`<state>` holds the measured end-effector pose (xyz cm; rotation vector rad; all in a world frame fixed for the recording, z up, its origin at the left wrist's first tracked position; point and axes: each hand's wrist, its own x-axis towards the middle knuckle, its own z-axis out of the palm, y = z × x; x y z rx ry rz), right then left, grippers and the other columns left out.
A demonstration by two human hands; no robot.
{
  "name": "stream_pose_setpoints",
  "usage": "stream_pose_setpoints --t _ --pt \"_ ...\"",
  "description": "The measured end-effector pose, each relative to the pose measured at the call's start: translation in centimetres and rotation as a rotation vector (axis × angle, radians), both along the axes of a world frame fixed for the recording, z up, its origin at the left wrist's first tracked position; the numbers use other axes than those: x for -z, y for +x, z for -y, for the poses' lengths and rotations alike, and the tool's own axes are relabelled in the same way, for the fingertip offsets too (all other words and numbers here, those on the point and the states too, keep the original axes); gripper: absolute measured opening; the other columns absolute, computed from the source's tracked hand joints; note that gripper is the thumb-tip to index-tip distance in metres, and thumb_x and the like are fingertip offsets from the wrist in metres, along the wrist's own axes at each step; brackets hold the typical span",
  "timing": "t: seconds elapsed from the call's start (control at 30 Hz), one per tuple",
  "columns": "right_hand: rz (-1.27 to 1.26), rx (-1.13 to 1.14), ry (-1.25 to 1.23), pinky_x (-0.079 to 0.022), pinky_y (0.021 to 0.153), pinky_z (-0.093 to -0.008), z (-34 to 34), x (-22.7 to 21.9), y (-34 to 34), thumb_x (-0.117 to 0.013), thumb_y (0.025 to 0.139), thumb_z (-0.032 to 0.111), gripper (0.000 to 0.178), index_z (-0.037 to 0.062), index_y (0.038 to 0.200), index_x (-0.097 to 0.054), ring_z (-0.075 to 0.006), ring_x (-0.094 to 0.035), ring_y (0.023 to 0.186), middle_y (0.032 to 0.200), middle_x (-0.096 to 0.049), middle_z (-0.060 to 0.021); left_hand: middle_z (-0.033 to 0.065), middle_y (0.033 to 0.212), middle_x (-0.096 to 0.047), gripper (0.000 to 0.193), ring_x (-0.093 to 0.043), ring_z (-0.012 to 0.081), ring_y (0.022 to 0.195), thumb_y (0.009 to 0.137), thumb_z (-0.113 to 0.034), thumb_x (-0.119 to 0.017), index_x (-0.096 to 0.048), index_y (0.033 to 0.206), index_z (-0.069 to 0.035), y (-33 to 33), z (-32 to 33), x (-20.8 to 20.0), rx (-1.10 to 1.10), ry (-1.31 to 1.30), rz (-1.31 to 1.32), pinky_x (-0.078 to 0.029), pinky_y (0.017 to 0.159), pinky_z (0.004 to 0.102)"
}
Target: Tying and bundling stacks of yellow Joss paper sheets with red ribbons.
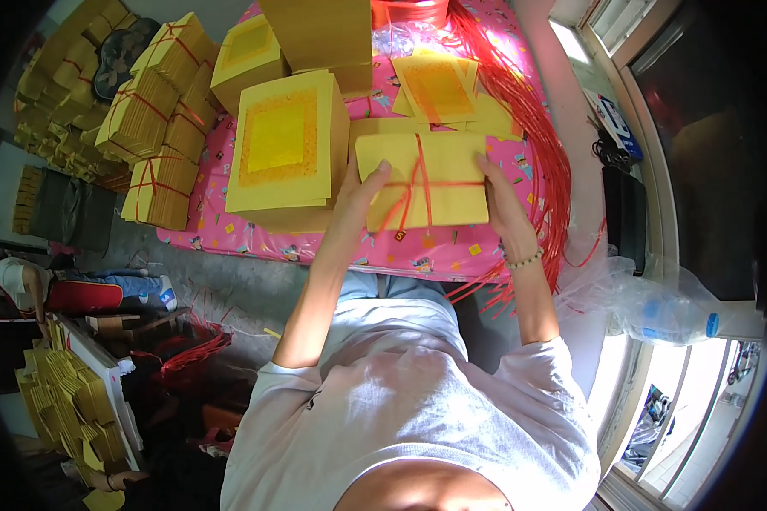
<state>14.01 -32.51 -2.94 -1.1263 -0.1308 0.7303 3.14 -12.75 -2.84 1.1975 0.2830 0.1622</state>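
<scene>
Between my two hands I hold a bundle of yellow paper (452,157), tied crosswise with thin red plastic string whose loose ends hang over its near side. My left hand (360,183) grips the bundle's left edge, thumb on top. At the right edge, my right hand (504,200) closes on it the same way, a beaded bracelet on that wrist. The undersides of the fingers are hidden. Just left of the bundle stands a tall stack of yellow paper (245,192) with an orange and bright yellow square on top. Loose yellow sheets (435,85) lie beyond it.
A pink patterned cloth (315,249) covers the table. Long red strings (554,196) trail down its right side. Tied yellow bundles (149,98) pile up at the left. A plastic bag with a bottle (656,307) lies by the right window. Another person (25,285) sits at far left.
</scene>
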Motion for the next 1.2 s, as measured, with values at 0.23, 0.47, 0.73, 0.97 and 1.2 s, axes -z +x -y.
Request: stream_pose_setpoints --t 0.23,0.47,0.73,0.97,1.2 --pt "0.653 0.030 -0.010 -0.016 0.114 -0.0329 -0.4 0.7 -0.9 -0.049 0.080 0.007 0.080 0.0081 0.150 -0.010 -0.0214 -0.014 0.142 0.155 -0.013 -0.0110 0.0161 0.148 -0.027 0.071 -0.029 0.0218 0.135 0.095 -0.023 -0.053 -0.012 0.148 0.001 -0.5 2.1 0.3 -0.240 0.551 0.361 -0.024 0.110 0.0316" --pt "0.700 0.029 -0.120 -0.013 0.114 -0.0328 -0.4 0.1 -4.0 -0.050 0.083 0.000 0.080 0.0056 0.150 -0.007 -0.0219 -0.014 0.142 0.154 -0.014 -0.0138 0.0200 0.142 -0.035 0.075 -0.039 0.0226 0.129 0.092 -0.019 -0.058 -0.012 0.146 0.006 -2.2 2.1 0.9 -0.242 0.485 0.298 -0.031 0.106 0.0326" --pt "0.584 0.028 -0.103 -0.013 0.115 -0.0348 -0.4 2.8 -0.7 -0.054 0.091 0.012 0.074 0.0050 0.149 -0.009 -0.0238 -0.013 0.143 0.155 -0.012 -0.0165 0.0230 0.137 -0.041 0.075 -0.041 0.0233 0.125 0.092 -0.022 -0.059 -0.016 0.140 0.015 -0.8 0.5 2.5 -0.263 0.390 0.038 -0.031 0.105 0.0293" --pt "0.400 0.015 -0.263 -0.024 0.111 -0.0315 -3.7 2.1 3.0 -0.042 0.098 0.029 0.056 0.0027 0.145 -0.026 -0.0222 -0.030 0.136 0.147 -0.033 -0.0148 0.0282 0.137 -0.038 0.083 -0.039 0.0246 0.127 0.089 -0.026 -0.061 -0.011 0.138 0.019 2.5 -1.2 1.3 -0.120 0.454 -0.017 -0.031 0.104 0.0289" --pt "0.290 0.059 -0.207 -0.031 0.106 -0.0302 -3.0 0.4 1.3 -0.042 0.099 0.029 0.047 0.0053 0.140 -0.036 -0.0193 -0.043 0.125 0.137 -0.045 -0.0116 0.0281 0.135 -0.038 0.078 -0.039 0.0261 0.125 0.089 -0.026 -0.062 -0.019 0.137 0.016 1.6 -0.3 2.0 -0.140 0.409 0.030 -0.031 0.104 0.0302"
